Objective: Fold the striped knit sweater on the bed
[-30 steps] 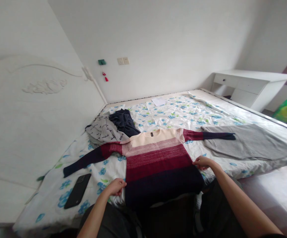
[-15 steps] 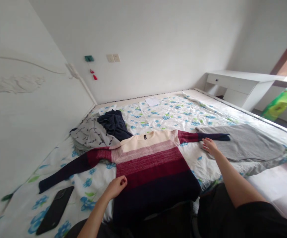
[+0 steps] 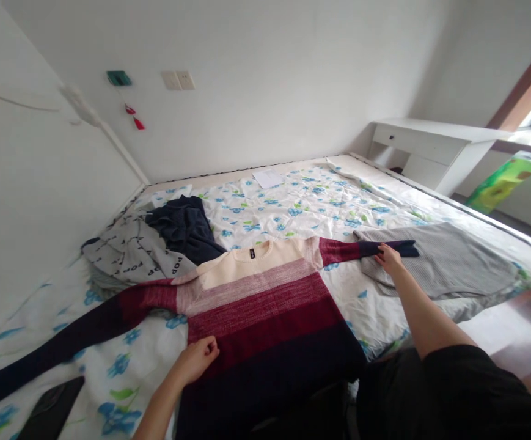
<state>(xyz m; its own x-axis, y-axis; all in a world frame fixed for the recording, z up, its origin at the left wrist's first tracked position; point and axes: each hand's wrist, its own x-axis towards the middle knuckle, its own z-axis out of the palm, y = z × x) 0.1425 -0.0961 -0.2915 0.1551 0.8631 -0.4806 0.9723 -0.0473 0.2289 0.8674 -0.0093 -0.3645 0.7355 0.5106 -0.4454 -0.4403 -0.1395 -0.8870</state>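
Bed (image 3: 292,208) bears sweater (image 3: 265,299); left hand (image 3: 196,359) pinches its side, right hand (image 3: 388,258) grips its sleeve (image 3: 366,249).

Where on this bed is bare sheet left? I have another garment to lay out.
Free: the floral sheet between the striped knit sweater, white paper and grey ribbed garment. Crowded: the headboard side, with the lettered grey garment, navy garment and black phone.

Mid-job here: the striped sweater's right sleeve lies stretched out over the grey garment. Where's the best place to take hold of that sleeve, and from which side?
Probably the navy cuff end of the sleeve, pinched from above. It lies flat and straight across the grey knit garment, so its free tip lifts cleanly without dragging the grey fabric. The right hand already rests at that cuff; the left hand sits on the striped sweater at its left edge.
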